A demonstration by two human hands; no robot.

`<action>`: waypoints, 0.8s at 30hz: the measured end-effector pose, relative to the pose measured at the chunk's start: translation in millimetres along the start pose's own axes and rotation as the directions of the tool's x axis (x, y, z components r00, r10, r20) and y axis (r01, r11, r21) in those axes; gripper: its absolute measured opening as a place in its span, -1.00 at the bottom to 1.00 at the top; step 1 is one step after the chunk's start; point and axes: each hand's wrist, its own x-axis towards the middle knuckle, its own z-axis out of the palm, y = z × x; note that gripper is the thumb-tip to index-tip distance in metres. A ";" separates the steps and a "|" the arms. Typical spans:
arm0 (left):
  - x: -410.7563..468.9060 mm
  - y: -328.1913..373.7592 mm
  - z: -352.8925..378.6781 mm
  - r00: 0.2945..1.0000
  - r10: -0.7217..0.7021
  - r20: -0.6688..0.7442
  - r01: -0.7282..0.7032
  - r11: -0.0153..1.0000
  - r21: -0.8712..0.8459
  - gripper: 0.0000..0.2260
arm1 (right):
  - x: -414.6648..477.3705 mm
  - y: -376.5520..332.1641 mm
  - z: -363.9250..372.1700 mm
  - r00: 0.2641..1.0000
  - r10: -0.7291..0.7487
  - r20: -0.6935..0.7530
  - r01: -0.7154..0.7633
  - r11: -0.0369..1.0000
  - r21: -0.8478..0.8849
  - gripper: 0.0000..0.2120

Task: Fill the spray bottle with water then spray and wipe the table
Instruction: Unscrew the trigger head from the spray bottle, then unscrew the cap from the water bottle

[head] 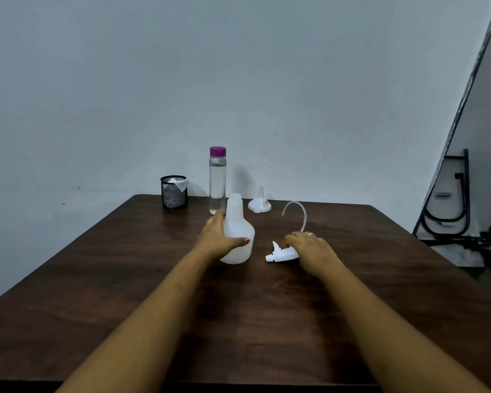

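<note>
Left hand (219, 236) gripping upright spray bottle (237, 231), sprayer head (281, 254) lying flat, nozzle (269, 258) leftward

No word, brand or number can be read here. The only marking is a small white sticker (265, 204) with reddish print on the flared skirt of the white funnel (256, 206), which stands mouth-down at the back of the counter (352, 251); its print is too small and blurred to make out
</note>
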 end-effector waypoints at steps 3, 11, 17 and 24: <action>-0.1 -0.9 1.2 1.000 0.006 -0.004 -0.006 1.000 -0.005 -0.26 | -0.6 3.4 0.4 0.995 0.043 0.086 -0.049 0.997 0.065 -0.52; -4.6 -2.4 8.7 0.999 0.038 -0.023 -0.038 0.999 -0.007 -0.23 | 11.7 -11.8 -27.6 0.996 0.076 0.047 -0.078 0.996 0.041 -0.27; -11.5 -7.3 10.9 0.997 -0.020 0.069 0.024 0.999 -0.049 -0.03 | 26.0 -62.1 -45.6 0.997 0.040 0.067 -0.075 0.734 0.675 -0.09; -22.6 -13.9 1.3 0.988 -0.056 0.146 0.105 0.930 -0.353 -0.31 | 27.1 -97.1 -17.3 0.958 0.271 -0.096 -0.127 0.698 0.705 -0.33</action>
